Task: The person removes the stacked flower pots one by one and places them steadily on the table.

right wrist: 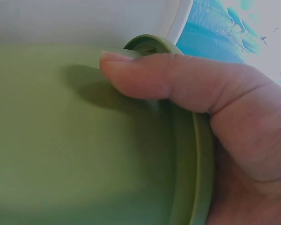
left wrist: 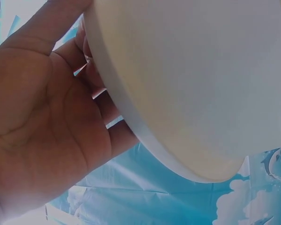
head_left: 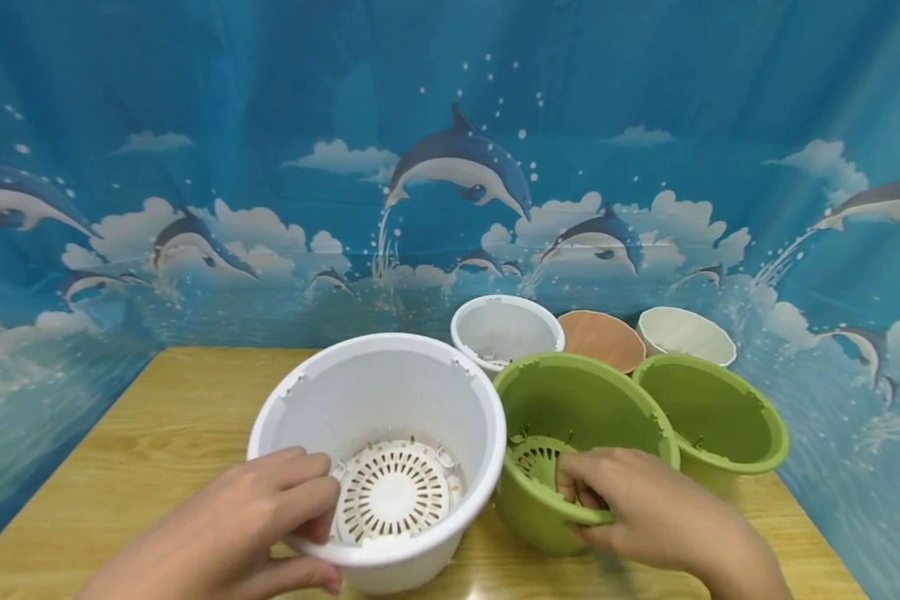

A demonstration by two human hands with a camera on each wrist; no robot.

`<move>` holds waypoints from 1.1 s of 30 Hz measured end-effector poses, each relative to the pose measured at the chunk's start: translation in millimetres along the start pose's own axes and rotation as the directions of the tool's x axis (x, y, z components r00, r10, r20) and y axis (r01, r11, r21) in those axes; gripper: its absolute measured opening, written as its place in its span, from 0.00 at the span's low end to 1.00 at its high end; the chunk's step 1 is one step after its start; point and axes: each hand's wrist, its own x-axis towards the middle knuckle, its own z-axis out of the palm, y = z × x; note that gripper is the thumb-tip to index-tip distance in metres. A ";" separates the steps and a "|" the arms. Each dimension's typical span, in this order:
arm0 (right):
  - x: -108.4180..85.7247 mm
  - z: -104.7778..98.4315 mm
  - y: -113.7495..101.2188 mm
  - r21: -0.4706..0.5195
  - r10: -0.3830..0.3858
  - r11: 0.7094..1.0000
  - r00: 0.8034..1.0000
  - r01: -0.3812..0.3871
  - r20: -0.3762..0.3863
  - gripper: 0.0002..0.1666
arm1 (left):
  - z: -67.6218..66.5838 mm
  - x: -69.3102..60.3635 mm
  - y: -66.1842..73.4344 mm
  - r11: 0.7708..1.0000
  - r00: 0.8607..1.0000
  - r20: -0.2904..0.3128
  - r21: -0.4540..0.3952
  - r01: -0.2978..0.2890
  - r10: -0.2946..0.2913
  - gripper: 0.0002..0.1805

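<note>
A large white plastic pot [head_left: 390, 392] with a slotted round base inside tilts toward me over the table. My left hand [head_left: 270, 517] grips its near left rim, fingers over the edge and thumb outside; the left wrist view shows the palm [left wrist: 47, 112] beside the white wall [left wrist: 192, 84]. To the right leans a green pot [head_left: 585, 392], also with a slotted base. My right hand [head_left: 637, 508] holds its near rim, fingers inside; in the right wrist view the thumb [right wrist: 145, 77] lies along the green outer wall [right wrist: 84, 154].
Behind stand a smaller white pot [head_left: 506, 325], an orange-brown pot [head_left: 603, 337] and a cream pot [head_left: 686, 333]. A second green pot [head_left: 708, 408] stands right of the held one. The wooden table [head_left: 172, 417] meets a blue dolphin-print curtain [head_left: 270, 100].
</note>
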 end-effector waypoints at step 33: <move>2.6 5.2 -1.6 -0.032 0.013 0.999 1.000 -0.013 0.005 0.24 | 7.9 19.2 -14.7 0.979 0.967 -0.253 0.200 0.031 0.021 0.16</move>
